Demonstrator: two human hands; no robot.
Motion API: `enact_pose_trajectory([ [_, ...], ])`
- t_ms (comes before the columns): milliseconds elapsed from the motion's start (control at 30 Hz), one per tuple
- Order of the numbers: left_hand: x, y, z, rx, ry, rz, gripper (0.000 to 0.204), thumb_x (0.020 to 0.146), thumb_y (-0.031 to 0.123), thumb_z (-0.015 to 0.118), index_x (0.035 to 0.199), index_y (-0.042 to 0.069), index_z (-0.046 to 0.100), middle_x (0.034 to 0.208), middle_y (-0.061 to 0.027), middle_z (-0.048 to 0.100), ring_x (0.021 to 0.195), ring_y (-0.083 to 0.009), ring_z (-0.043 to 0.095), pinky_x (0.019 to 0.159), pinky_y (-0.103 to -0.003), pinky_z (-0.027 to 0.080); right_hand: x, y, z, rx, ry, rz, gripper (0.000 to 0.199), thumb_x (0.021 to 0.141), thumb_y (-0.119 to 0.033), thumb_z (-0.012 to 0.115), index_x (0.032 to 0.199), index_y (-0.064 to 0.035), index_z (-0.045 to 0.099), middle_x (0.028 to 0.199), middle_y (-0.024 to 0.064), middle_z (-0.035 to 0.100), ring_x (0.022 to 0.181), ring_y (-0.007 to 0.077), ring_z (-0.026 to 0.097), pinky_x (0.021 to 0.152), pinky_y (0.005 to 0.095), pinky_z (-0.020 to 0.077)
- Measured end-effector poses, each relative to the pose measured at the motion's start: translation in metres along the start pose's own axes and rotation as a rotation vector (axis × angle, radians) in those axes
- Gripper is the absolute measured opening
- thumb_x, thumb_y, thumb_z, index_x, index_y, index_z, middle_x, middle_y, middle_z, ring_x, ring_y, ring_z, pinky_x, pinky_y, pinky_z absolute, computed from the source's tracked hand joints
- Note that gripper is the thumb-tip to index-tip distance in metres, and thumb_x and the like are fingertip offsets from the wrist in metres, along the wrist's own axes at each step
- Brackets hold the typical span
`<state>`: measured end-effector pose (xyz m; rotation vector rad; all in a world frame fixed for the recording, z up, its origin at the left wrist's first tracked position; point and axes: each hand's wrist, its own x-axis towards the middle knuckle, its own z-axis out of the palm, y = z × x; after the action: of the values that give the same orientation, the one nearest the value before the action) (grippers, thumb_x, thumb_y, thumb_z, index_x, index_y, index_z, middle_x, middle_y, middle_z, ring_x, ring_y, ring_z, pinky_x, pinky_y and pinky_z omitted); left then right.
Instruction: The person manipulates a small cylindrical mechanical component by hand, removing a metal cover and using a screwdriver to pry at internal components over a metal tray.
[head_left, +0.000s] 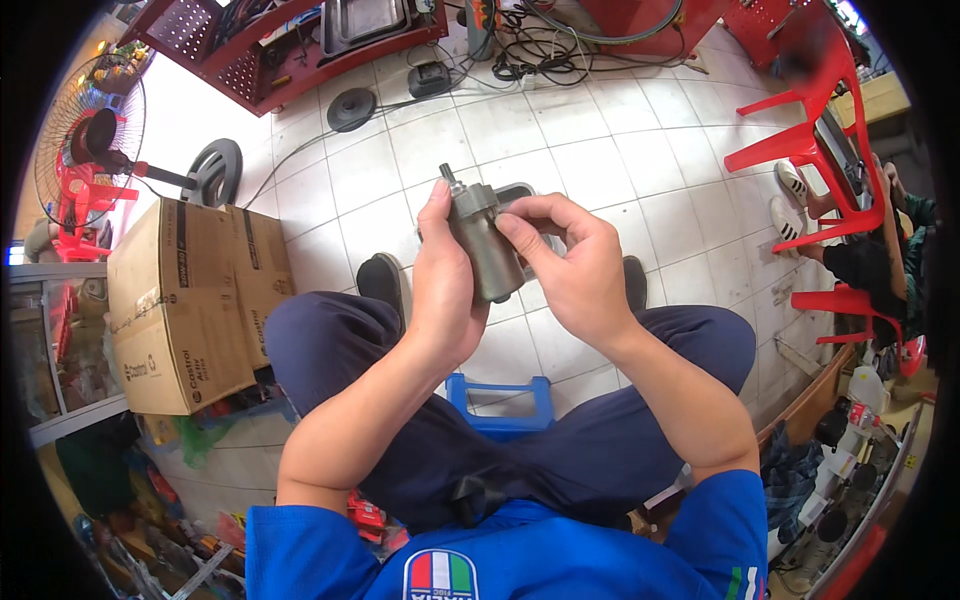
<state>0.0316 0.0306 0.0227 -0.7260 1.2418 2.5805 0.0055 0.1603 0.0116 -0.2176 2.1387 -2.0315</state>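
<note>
My left hand (440, 275) is wrapped round a starter motor (485, 250), a dull grey-green metal cylinder with a thin shaft poking out of its upper end. I hold it tilted over the floor, between my knees. From the other side, my right hand (575, 250) pinches at the motor's upper right edge with thumb and curled forefinger. Whether a small part sits between those fingertips is hidden. Just beyond the motor, partly covered by my right hand, shows a dark-rimmed tray-like object (517, 190).
A blue plastic stool (500, 405) is below me. Cardboard boxes (190, 310) and a fan (95, 135) stand left. A red tool cart (265, 85), a black round base (351, 109) and cables (545, 65) lie ahead. Red chairs (840, 150) and a seated person (865, 265) are right.
</note>
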Motion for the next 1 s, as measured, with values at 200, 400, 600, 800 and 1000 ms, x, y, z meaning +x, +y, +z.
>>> enact_pose_trajectory([
  [200,0.0017,-0.0014,0.0022,-0.055,0.057,-0.031,0.060,0.104,0.057,0.035,0.122,0.004,0.060,0.109,-0.0089,0.065,0.101,-0.0173,0.064,0.087,-0.035,0.053,0.0013,-0.0014,0.0002,-0.172,0.021,-0.115,0.022,0.087,-0.017,0.078,0.097,0.0011,0.073,0.089,0.0074,0.072,0.083,0.0157,0.066,0.078,0.0294,0.0516],
  [400,0.0007,-0.0020,0.0022,-0.047,0.083,-0.046,0.058,0.104,0.057,0.037,0.120,0.006,0.061,0.107,-0.0078,0.065,0.098,-0.0160,0.063,0.084,-0.033,0.053,0.0039,0.0019,-0.0014,-0.124,0.015,-0.050,0.021,0.085,-0.016,0.079,0.097,0.0011,0.073,0.087,0.0080,0.071,0.081,0.0158,0.066,0.075,0.0291,0.0511],
  [600,0.0020,-0.0041,-0.0006,-0.039,0.068,-0.042,0.060,0.103,0.058,0.036,0.121,0.005,0.059,0.105,-0.0076,0.065,0.095,-0.0150,0.063,0.080,-0.032,0.053,0.0029,0.0006,-0.0009,-0.253,0.049,-0.209,0.014,0.086,-0.012,0.077,0.094,-0.0004,0.074,0.087,0.0092,0.070,0.079,0.0182,0.066,0.072,0.0300,0.0507],
  [800,0.0020,-0.0036,0.0011,-0.024,0.068,-0.051,0.061,0.103,0.059,0.035,0.120,0.006,0.059,0.104,-0.0072,0.064,0.093,-0.0152,0.063,0.078,-0.032,0.053,0.0035,0.0041,-0.0026,-0.262,0.049,-0.217,0.011,0.087,-0.010,0.076,0.093,-0.0009,0.074,0.086,0.0091,0.071,0.078,0.0197,0.066,0.072,0.0315,0.0501],
  [1000,0.0036,-0.0052,0.0009,-0.057,0.067,-0.063,0.060,0.103,0.059,0.035,0.120,0.007,0.058,0.105,-0.0069,0.063,0.094,-0.0149,0.063,0.078,-0.032,0.052,0.0027,0.0030,-0.0010,-0.262,0.081,-0.232,0.010,0.086,-0.009,0.076,0.090,-0.0010,0.071,0.085,0.0090,0.071,0.078,0.0210,0.066,0.074,0.0327,0.0498],
])
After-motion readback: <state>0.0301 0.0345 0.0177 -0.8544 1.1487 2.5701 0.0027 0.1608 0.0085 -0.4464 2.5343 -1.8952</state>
